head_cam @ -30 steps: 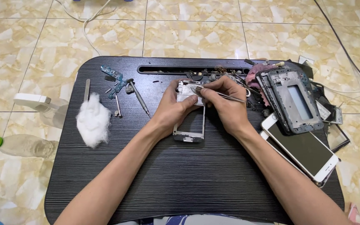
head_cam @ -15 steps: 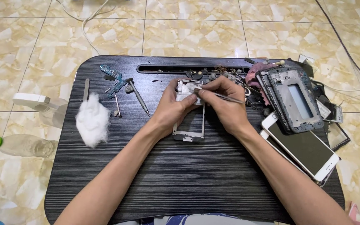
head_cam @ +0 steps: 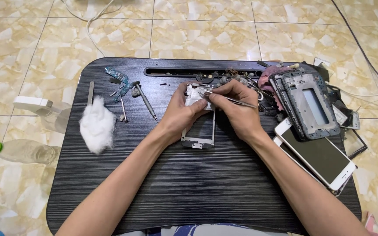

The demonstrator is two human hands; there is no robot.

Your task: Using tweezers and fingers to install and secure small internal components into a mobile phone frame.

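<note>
On a black lap table (head_cam: 154,183) lies a silver phone frame (head_cam: 197,131), its top end raised. My left hand (head_cam: 178,116) grips the frame's upper left side, thumb on its top. My right hand (head_cam: 237,109) pinches metal tweezers (head_cam: 232,99) whose tip touches the top of the frame. Both hands meet over the frame's upper end, hiding that part.
A wad of white cotton (head_cam: 97,124) lies at the left, with a circuit board (head_cam: 120,83), a screwdriver (head_cam: 146,102) and small tools beside it. Stacked phone frames (head_cam: 305,105) and a white phone (head_cam: 318,155) sit at the right. Plastic bottles (head_cam: 22,150) lie on the tiled floor.
</note>
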